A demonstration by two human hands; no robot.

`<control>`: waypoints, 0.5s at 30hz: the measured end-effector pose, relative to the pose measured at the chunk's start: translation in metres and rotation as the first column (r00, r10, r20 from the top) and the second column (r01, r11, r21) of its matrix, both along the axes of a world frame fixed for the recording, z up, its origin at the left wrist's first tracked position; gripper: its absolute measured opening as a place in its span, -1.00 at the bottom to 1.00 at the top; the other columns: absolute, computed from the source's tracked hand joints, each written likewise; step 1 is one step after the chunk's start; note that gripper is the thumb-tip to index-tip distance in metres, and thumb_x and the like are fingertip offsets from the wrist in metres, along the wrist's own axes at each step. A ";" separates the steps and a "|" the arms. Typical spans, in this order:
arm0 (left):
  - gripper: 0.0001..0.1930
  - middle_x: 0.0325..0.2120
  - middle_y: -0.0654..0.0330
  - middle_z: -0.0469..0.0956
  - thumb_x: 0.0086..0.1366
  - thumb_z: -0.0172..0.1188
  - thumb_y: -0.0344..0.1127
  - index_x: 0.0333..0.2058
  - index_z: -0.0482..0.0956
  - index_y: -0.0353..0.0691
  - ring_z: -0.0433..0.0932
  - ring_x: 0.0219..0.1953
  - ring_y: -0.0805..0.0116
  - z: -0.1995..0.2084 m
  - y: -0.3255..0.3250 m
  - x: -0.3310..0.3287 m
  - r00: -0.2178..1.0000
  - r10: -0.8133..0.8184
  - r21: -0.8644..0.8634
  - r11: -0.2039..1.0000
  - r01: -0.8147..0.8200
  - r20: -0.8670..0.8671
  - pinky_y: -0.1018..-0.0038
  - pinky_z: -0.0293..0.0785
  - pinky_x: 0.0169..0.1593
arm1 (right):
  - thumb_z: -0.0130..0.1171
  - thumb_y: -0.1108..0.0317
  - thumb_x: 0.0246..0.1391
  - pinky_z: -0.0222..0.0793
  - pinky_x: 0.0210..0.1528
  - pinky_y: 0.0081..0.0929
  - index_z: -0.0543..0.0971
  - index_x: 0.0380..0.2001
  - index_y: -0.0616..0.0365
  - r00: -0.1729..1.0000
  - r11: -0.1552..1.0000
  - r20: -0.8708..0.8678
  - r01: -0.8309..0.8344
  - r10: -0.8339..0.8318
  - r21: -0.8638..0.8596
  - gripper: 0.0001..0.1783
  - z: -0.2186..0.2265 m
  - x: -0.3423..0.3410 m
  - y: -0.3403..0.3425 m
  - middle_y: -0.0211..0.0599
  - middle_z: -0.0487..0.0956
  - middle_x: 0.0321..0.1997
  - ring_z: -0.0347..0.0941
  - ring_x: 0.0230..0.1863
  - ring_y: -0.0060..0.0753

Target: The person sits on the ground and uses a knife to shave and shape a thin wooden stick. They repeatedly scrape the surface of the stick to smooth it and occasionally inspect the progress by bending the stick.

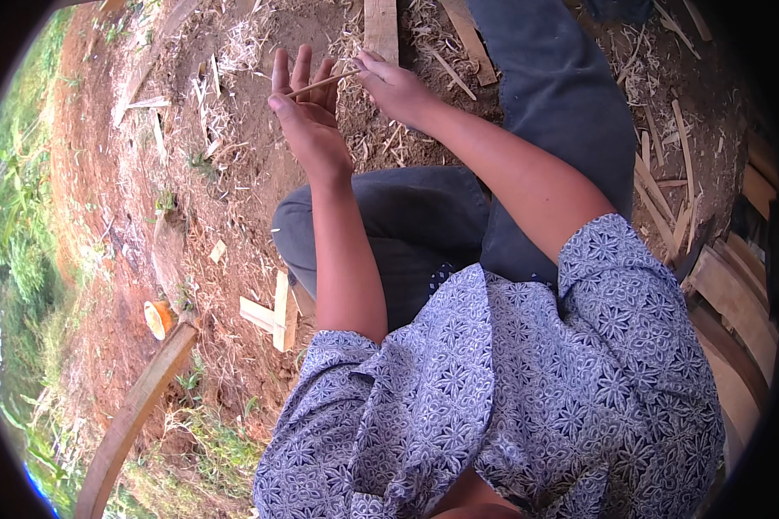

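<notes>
A thin wooden stick [325, 83] spans the gap between my two hands, slightly tilted. My right hand [394, 89] has its fingers closed on the stick's right end in a pinch. Beneath the other end is my left hand [313, 130], palm turned up and fingers spread apart. The stick lies across those fingers, its tip close to the left thumb. Both hands are held above the ground in front of my bent legs [554, 95], which wear dark trousers.
Wood shavings [242, 52] litter the brown soil. A plank [381, 33] lies just beyond my hands. Two short boards [279, 313] cross left of my knee. Farther left are an orange container [158, 320] and a long timber [134, 419]. Boards [736, 290] are piled on the right.
</notes>
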State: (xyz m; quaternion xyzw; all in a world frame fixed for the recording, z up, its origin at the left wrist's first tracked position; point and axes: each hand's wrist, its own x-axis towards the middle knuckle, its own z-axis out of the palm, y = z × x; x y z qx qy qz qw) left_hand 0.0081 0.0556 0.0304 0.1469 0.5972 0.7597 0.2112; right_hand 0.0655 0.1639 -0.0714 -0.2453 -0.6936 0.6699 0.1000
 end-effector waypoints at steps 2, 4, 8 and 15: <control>-0.20 0.34 -0.17 0.28 0.52 -0.46 0.35 0.46 0.03 -0.14 0.38 0.32 -0.08 -0.001 0.000 -0.001 1.000 -0.013 -0.017 1.000 0.012 -0.020 0.09 0.32 0.38 | -0.06 -0.02 0.39 0.04 0.53 -0.36 0.27 0.42 0.26 0.999 1.000 0.027 0.019 -0.019 0.012 -0.28 -0.010 0.001 0.001 0.02 0.20 0.54 0.10 0.56 -0.11; -0.19 0.34 -0.18 0.28 0.52 -0.46 0.37 0.46 0.03 -0.14 0.36 0.34 -0.07 -0.002 -0.002 -0.002 0.999 -0.033 -0.006 0.999 0.033 -0.005 0.10 0.29 0.40 | -0.05 -0.01 0.38 0.04 0.52 -0.37 0.28 0.41 0.24 0.998 1.000 0.062 0.006 -0.007 0.019 -0.29 -0.006 0.001 0.002 -0.02 0.22 0.54 0.11 0.55 -0.11; -0.16 0.35 -0.19 0.27 0.50 -0.46 0.40 0.46 0.03 -0.14 0.29 0.39 -0.08 -0.004 -0.003 -0.002 0.998 -0.051 0.017 0.999 0.050 0.028 0.10 0.23 0.43 | -0.03 0.09 0.33 0.04 0.53 -0.38 0.27 0.43 0.20 0.995 0.999 0.100 -0.025 0.021 0.043 -0.31 0.001 0.004 0.003 -0.06 0.19 0.56 0.10 0.56 -0.12; -0.25 0.45 -0.13 0.12 0.56 -0.36 0.28 0.50 -0.01 -0.09 0.12 0.48 -0.02 -0.003 -0.004 -0.001 0.997 -0.027 0.079 0.997 0.021 0.067 0.15 0.11 0.47 | -0.07 0.31 0.25 -0.09 0.58 -0.41 0.17 0.47 0.23 0.982 0.993 -0.149 -0.108 0.113 0.043 -0.27 0.044 -0.002 -0.026 -0.04 0.08 0.60 -0.05 0.62 -0.19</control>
